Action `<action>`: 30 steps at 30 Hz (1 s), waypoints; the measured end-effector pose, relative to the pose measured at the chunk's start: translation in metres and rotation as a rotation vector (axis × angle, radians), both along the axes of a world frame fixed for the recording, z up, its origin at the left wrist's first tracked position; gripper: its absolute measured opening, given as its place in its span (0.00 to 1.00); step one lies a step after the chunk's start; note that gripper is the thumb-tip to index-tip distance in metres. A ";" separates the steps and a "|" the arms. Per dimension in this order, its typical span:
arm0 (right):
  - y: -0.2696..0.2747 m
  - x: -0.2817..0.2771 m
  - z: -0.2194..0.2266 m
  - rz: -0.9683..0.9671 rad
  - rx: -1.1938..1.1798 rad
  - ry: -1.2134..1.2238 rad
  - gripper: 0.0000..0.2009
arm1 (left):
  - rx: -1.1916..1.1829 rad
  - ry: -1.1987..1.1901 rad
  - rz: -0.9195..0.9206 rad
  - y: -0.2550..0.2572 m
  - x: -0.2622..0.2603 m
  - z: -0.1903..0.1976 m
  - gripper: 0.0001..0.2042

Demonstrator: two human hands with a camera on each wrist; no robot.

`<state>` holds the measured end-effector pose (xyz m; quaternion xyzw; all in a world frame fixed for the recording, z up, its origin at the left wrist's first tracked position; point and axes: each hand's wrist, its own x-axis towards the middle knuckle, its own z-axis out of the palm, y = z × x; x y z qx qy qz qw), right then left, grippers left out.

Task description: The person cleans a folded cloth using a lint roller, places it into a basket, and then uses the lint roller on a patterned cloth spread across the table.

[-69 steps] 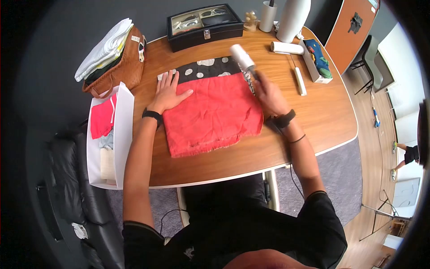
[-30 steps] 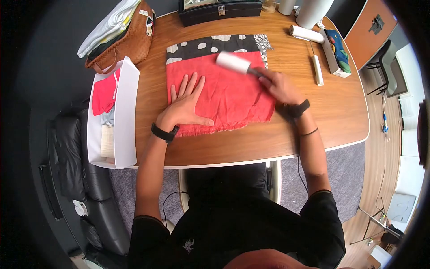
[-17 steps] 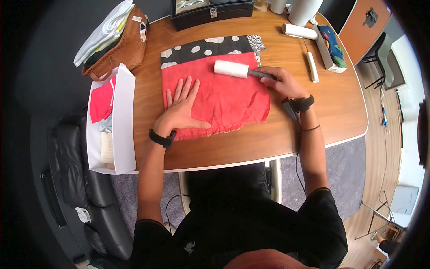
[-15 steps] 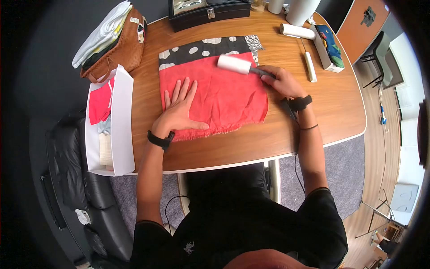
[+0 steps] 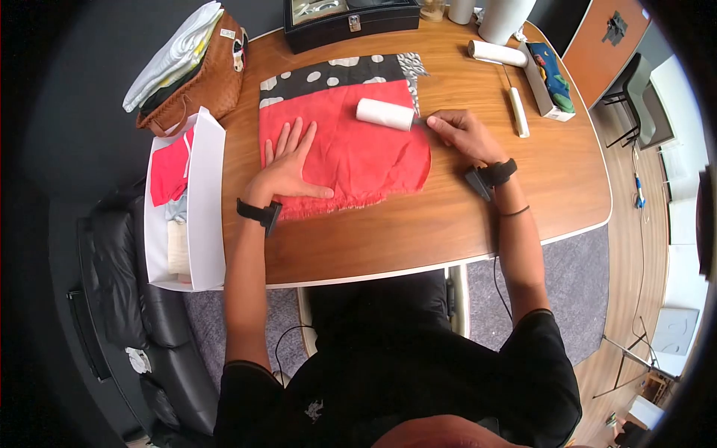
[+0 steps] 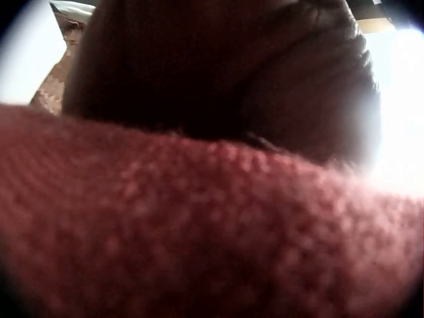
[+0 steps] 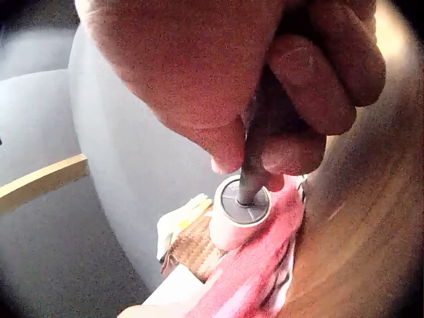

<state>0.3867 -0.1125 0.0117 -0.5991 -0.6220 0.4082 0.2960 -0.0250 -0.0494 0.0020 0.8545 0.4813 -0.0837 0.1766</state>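
A red scarf (image 5: 366, 160) with a black, white-spotted band and a frayed front edge lies flat on the wooden table. My left hand (image 5: 286, 173) rests on its left side, palm down with fingers spread; in the left wrist view red weave (image 6: 199, 232) fills the foreground below the dark hand. My right hand (image 5: 469, 138) grips the dark handle of a lint roller (image 5: 385, 114), whose white head overlaps the scarf's upper right part. Fingers curl round that handle in the right wrist view, with the roller's end cap (image 7: 245, 205) just beyond them.
At left stand a white box (image 5: 205, 209) of folded clothes and a brown basket (image 5: 190, 93) stacked with towels. A black glasses case (image 5: 355, 26) sits at the back. Right of the scarf lie a white roll (image 5: 497, 54), a slim white stick (image 5: 518, 112) and a small box (image 5: 549, 86) holding dark cloth.
My left hand has moved from the scarf's far left corner to its nearer left side. The lint roller came from the far right edge onto the red part. Lately the scarf slid slightly left and away.
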 end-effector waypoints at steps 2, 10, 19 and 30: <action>-0.003 -0.011 -0.003 0.058 0.033 0.226 0.19 | -0.007 0.032 0.030 0.006 -0.003 0.000 0.84; -0.001 -0.012 -0.006 0.308 -0.013 -0.104 0.18 | -0.019 0.004 0.023 0.003 -0.004 0.000 0.84; 0.008 0.018 -0.005 -0.165 0.153 -0.204 0.24 | 0.014 0.005 0.007 0.001 -0.005 -0.001 0.82; -0.005 0.049 0.006 0.134 -0.272 -0.028 0.22 | 0.060 -0.053 0.022 0.004 -0.010 -0.015 0.74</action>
